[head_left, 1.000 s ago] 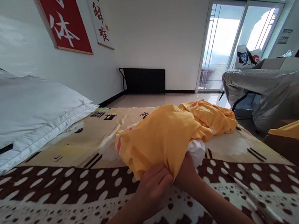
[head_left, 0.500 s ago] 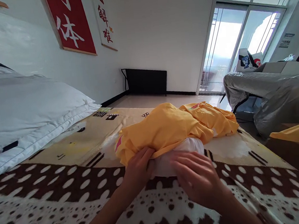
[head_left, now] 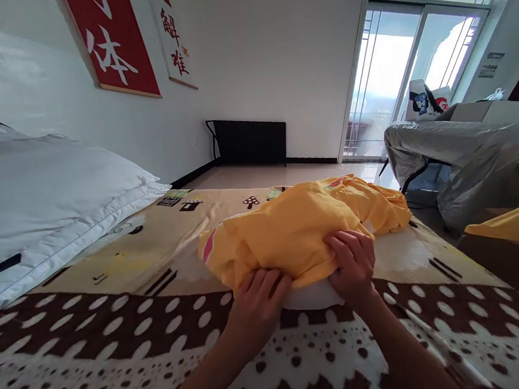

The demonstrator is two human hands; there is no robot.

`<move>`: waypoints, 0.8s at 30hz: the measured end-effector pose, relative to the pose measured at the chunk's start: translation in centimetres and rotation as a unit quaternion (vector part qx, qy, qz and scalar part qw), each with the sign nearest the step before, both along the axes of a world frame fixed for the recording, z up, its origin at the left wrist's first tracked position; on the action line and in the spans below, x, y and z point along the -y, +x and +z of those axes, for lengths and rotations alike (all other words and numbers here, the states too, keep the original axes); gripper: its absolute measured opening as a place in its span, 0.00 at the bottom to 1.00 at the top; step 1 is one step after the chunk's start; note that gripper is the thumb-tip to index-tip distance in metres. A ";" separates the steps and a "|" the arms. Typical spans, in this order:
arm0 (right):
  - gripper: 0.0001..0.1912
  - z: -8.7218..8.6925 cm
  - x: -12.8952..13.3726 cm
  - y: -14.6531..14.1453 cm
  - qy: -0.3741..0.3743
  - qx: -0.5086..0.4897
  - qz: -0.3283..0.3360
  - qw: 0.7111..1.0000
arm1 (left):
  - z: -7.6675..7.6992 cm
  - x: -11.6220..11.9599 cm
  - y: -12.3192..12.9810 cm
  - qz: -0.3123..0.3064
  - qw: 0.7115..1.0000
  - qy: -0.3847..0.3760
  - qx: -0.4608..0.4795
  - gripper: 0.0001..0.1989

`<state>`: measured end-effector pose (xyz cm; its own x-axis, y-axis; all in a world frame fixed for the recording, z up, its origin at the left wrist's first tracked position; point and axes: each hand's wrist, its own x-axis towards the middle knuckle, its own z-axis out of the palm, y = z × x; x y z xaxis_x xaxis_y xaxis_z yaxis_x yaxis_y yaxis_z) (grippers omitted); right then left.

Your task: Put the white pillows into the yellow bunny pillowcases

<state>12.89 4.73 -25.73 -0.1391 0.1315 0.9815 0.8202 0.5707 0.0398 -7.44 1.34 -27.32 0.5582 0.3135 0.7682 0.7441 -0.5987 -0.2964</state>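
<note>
From my feed, I judge the cloth (head_left: pixel 289 228) could slide up off the white bundle (head_left: pixel 315 297) if either grip slackens. It lies on the blanket (head_left: pixel 139 327), just ahead of me: the left hand (head_left: pixel 258 307) curls closed over its near edge, the right hand (head_left: pixel 354 265) pinches it farther right.

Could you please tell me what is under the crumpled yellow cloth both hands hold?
A smooth white item shows beneath the near edge of the crumpled yellow cloth; the rest is covered, its full shape hidden.
</note>
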 end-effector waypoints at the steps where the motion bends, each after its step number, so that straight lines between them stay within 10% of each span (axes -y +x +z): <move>1: 0.16 0.0 0.0 0.2 -0.002 -0.011 -0.006 1.000 | -0.1 -0.3 -0.2 0.024 1.000 0.016 -0.001 0.09; 10: 0.16 0.7 1.7 -0.6 0.042 -0.059 0.017 0.997 | -0.9 -3.0 -3.5 0.169 0.981 0.080 0.050 0.08; 24: 0.12 1.0 3.0 1.8 0.047 -0.301 0.027 0.952 | -1.7 -4.2 -3.5 0.188 0.973 0.001 0.133 0.06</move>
<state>14.72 1.70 -24.70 0.4475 0.0477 0.8930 0.6802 0.6301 -0.3745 -10.95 5.49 -29.03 0.1869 0.4548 0.8708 0.9608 -0.2694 -0.0655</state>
